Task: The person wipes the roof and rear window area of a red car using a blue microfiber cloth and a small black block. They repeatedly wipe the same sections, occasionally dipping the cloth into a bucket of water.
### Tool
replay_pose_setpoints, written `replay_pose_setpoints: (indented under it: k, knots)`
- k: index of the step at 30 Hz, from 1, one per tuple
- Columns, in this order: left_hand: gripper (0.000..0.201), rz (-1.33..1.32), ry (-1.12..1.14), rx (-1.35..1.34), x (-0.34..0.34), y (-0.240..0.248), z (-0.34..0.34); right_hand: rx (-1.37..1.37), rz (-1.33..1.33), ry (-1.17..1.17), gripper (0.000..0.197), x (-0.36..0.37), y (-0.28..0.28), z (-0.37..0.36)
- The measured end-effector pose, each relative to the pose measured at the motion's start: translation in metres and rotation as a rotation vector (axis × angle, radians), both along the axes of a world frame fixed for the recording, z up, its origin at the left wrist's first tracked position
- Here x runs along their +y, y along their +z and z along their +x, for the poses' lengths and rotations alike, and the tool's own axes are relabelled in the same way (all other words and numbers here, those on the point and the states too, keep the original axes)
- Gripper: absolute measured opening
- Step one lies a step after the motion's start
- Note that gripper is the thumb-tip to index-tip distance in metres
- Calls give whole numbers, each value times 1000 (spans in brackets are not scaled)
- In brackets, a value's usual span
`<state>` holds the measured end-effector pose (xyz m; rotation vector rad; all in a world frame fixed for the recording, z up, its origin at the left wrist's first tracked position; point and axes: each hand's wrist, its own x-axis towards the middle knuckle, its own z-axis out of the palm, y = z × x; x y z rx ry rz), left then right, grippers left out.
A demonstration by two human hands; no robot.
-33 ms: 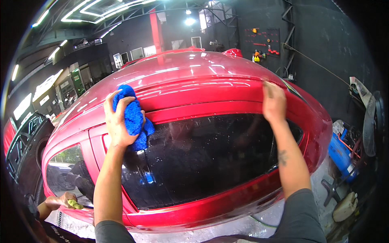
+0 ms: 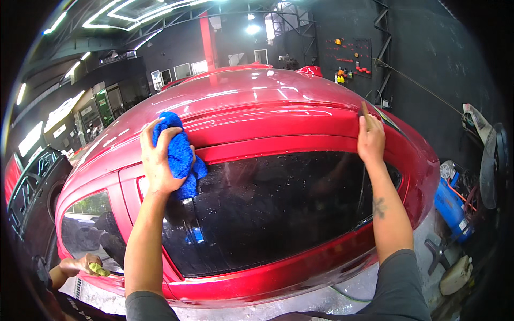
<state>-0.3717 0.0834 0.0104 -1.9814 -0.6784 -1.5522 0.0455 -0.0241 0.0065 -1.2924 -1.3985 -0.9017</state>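
A dark workshop hall surrounds everything: black walls, a black steel-framed ceiling with bright strip lights (image 2: 115,13) bent into angular outlines, and a red pillar (image 2: 208,40) rising behind. The largest thing in it is a glossy red car (image 2: 257,101), seen from above its side, the roof reflecting the ceiling lights. Its dark side window (image 2: 273,208) is beaded with water drops. To the far left stands part of a black vehicle (image 2: 32,198). The wet grey floor (image 2: 321,307) shows under the car's sill.

On the back wall hangs a black tool board (image 2: 356,56) with small red and yellow items; beside it, low, sit small yellow bottles (image 2: 339,78). At the right, a blue machine (image 2: 447,200) with orange hose stands near a pale plastic canister (image 2: 455,275) on the floor.

The left hand (image 2: 158,160) presses a blue microfibre cloth (image 2: 179,155) against the red door frame at the window's upper left corner, fingers wrapped over the bunched cloth. The right hand (image 2: 370,140) lies flat on the roof edge above the window, fingers together and extended, holding nothing.

At the lower left, another person's hand (image 2: 80,264) holds a yellow-green cloth (image 2: 99,269) against the smaller rear window (image 2: 88,224).
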Motion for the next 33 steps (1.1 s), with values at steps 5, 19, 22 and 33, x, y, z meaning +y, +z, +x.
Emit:
replay_pose_setpoints:
  k: [5, 19, 22, 33]
  knots:
    - [51, -13, 4, 15, -2, -2, -5, -91, 163, 14, 16, 34, -8, -86]
    - [50, 5, 6, 28, -1, -3, -1, 89, 51, -144, 21, 5, -23, 16]
    - [52, 8, 3, 31, 3, -5, -6, 29, -55, 156, 34, 57, -18, -138]
    - [49, 36, -31, 24, 1, 2, 10, -38, 246, -375, 30, -31, -54, 110]
